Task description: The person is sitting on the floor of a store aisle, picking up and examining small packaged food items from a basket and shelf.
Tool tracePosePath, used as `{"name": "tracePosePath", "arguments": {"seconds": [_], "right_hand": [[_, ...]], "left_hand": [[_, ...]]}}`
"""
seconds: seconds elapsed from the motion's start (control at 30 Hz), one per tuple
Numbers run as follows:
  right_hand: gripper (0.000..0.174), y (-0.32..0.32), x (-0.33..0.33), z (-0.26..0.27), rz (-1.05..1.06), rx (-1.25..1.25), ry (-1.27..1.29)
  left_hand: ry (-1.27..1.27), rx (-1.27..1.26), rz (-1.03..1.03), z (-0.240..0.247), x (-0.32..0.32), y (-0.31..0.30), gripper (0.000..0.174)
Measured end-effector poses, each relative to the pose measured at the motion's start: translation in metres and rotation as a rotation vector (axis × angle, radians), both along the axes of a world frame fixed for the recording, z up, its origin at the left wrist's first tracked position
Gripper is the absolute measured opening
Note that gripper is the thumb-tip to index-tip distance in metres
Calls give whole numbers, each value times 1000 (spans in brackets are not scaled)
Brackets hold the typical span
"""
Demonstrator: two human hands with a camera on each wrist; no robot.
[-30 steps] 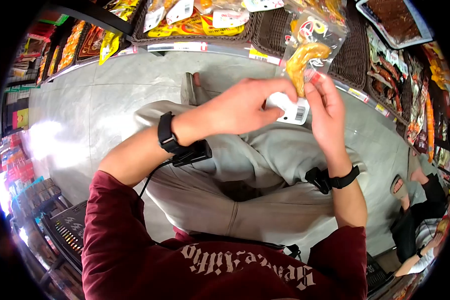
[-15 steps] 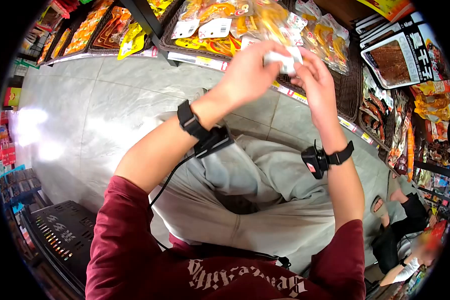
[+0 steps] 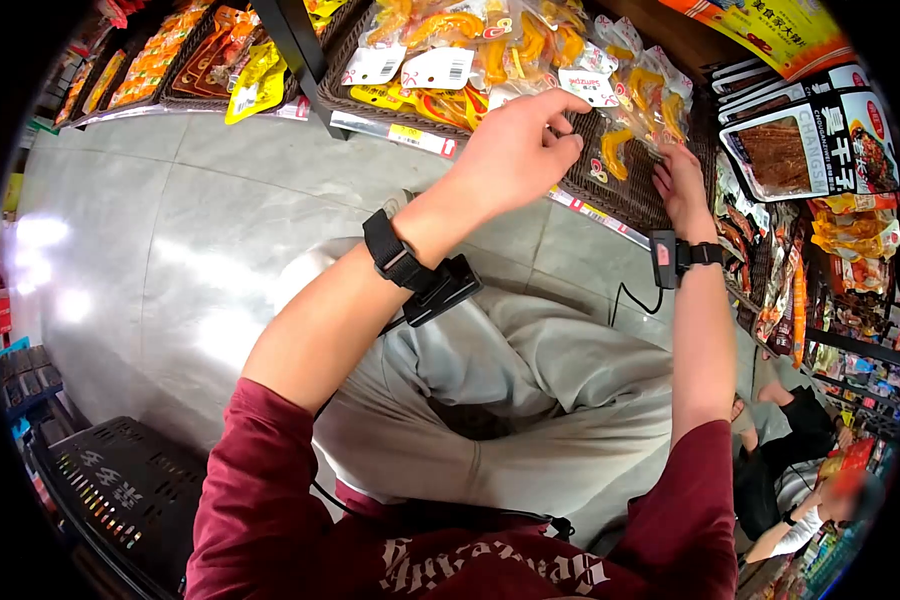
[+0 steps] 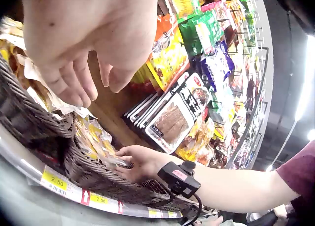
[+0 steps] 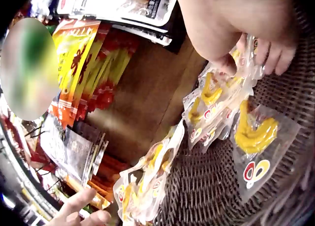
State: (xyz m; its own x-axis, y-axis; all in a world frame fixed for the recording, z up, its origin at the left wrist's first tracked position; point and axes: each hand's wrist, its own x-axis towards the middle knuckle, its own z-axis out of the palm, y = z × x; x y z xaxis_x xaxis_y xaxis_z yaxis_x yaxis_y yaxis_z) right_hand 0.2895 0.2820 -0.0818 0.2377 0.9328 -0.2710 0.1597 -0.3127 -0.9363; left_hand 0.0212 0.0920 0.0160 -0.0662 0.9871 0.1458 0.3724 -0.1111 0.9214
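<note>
My left hand (image 3: 525, 150) hovers over the front of a wicker basket (image 3: 635, 208), fingers loosely bent and nothing between them. My right hand (image 3: 685, 185) is at the basket's right side. Its thumb and fingers (image 5: 275, 56) pinch the edge of a stack of clear snack packets (image 5: 211, 100), each with a yellow curved piece of food inside. One such packet (image 5: 256, 135) lies by itself on the basket bottom, beside the stack. Another group of packets (image 5: 147, 181) leans at the basket's other side. In the left wrist view, the right fingers partly cover the stack's near end.
Price tags (image 3: 420, 137) line the shelf edge before the baskets. Black-and-white packs (image 3: 790, 150) stand right of the basket, below a yellow pack (image 3: 760, 35). A black post (image 3: 298, 60) rises at left. A black crate (image 3: 120, 490) stands behind left; another person (image 3: 790, 450) sits at right.
Both hands have moved forward from above the lap to the basket. The single packet they held now lies in it. The left hand has let go; the right has shifted right to the stack.
</note>
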Motion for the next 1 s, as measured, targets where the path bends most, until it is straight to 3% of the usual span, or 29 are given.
{"name": "tracePosePath", "arguments": {"seconds": [0.07, 0.1, 0.23, 0.33, 0.53, 0.6, 0.73, 1.0], "right_hand": [[68, 5, 13, -3, 165, -80, 326], [57, 7, 15, -8, 137, -55, 328], [50, 1, 14, -3, 191, 4, 369], [31, -2, 15, -4, 53, 20, 262], [31, -12, 42, 4, -26, 172, 287], [22, -18, 47, 10, -14, 243, 309], [27, -46, 53, 41, 99, 395, 485], [16, -113, 62, 70, 183, 486, 740]], "left_hand": [[-22, 1, -10, 0, 2, 2, 36], [-23, 17, -8, 0, 2, 2, 34], [-5, 0, -8, 0, 0, 0, 30], [17, -17, -9, -1, 0, 2, 29], [1, -18, -2, -5, 2, 0, 28], [34, -13, -21, -6, -1, 1, 28], [-98, 114, 54, -10, -13, 8, 25], [-209, -107, 30, 29, -8, -27, 30]]}}
